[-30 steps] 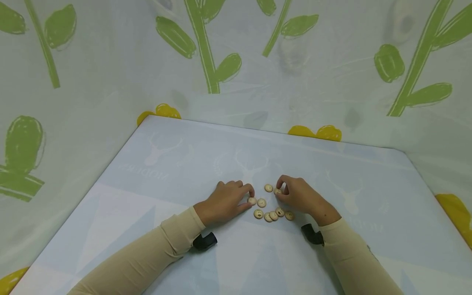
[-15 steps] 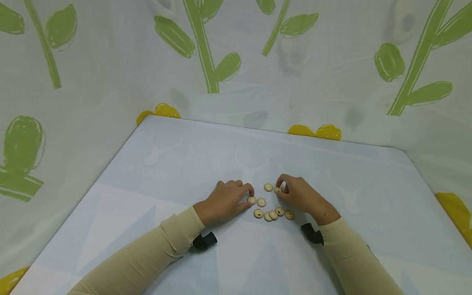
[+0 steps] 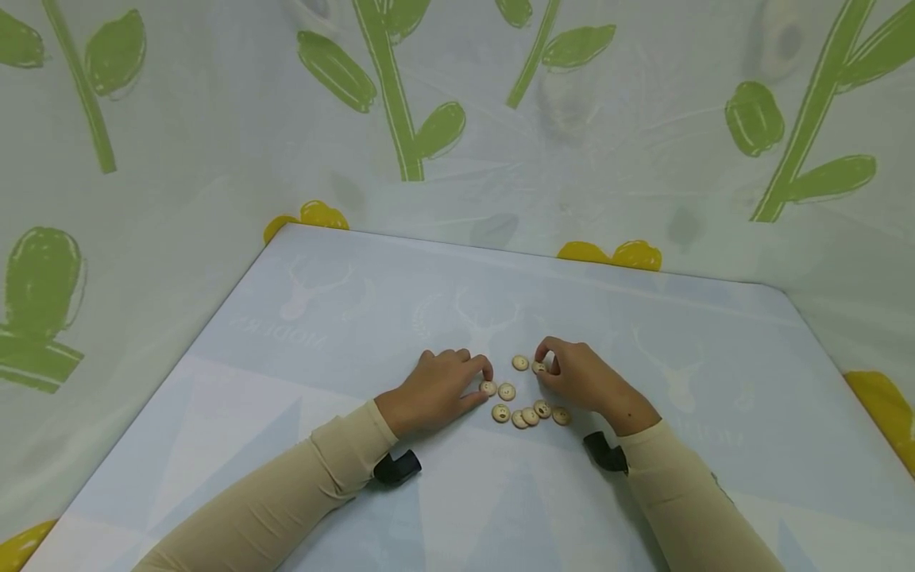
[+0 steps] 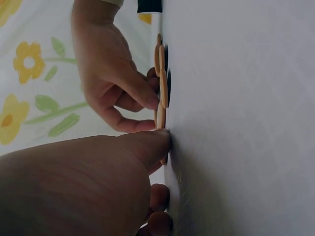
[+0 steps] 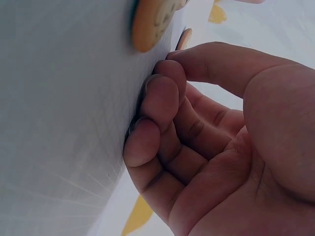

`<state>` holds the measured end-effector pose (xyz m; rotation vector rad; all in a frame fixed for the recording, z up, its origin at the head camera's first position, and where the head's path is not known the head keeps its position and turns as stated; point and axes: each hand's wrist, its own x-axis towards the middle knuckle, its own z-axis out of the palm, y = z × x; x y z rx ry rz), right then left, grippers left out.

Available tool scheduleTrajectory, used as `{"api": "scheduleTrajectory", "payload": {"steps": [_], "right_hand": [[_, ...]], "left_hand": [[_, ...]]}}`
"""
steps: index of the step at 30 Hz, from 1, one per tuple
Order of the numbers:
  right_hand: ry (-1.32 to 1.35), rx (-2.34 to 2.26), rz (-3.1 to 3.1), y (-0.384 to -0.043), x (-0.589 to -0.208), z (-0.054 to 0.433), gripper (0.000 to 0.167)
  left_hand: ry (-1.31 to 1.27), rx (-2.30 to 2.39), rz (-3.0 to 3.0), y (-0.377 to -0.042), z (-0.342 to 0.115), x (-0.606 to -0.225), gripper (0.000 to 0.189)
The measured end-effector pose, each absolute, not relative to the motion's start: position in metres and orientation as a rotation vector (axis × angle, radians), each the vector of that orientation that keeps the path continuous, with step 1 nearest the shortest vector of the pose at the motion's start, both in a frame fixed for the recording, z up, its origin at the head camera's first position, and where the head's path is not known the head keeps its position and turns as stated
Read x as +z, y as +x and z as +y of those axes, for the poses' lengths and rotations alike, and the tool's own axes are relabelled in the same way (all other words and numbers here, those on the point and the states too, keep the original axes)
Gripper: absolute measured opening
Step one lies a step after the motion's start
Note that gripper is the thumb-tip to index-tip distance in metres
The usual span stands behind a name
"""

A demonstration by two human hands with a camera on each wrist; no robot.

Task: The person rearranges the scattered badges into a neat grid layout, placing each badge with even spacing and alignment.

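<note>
- Nine small, round, pale-tan wood-like discs (image 3: 507, 391) lie in a loose cluster on the table (image 3: 465, 500), roughly midway between its left and right edges and well apart from its far edge. Their faces bear simple dark features; the left wrist view shows their rims as a warmer orange-brown.
- The left hand (image 3: 434, 389) pinches the leftmost disc (image 3: 489, 388) between curled index finger and thumb; another disc lies just beside it, toward the table's right edge.
- The right hand (image 3: 582, 380) pinches the upper-right disc (image 3: 539, 368) between thumb and index finger, with the smiling disc (image 3: 520, 362) just to its left. The two hands are apart, on either side of the cluster.
- The remaining five form a shallow curve on the side away from the far edge: the open-mouthed disc (image 3: 501, 413) at its left end, then an overlapping pair (image 3: 530, 417), a second open-mouthed one close by, and the plainer-looking disc (image 3: 561, 416) at its right end.
- Both sleeves (image 3: 250, 500) are beige, with a black curved piece (image 3: 396, 469) beneath each wrist.
- The tabletop is pale blue and white, printed with triangles, faint stag heads and mirrored lettering.
- Beyond its far and left edges rises a whitish sheet (image 3: 243, 111) with large green stems and leaves (image 3: 393, 87) and yellow flower shapes (image 3: 323, 214).
</note>
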<state>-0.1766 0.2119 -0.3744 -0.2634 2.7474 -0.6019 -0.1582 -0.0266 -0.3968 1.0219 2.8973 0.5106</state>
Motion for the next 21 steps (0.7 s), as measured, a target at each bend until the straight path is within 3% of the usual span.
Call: {"api": "scheduleTrajectory", "payload": {"steps": [21], "right_hand": [[-0.290, -0.641, 2.744, -0.1760, -0.3754, 0.2151, 0.021]], "left_hand": [[1.034, 0.500, 2.903, -0.1584, -0.0258, -0.3982, 0.024]]}}
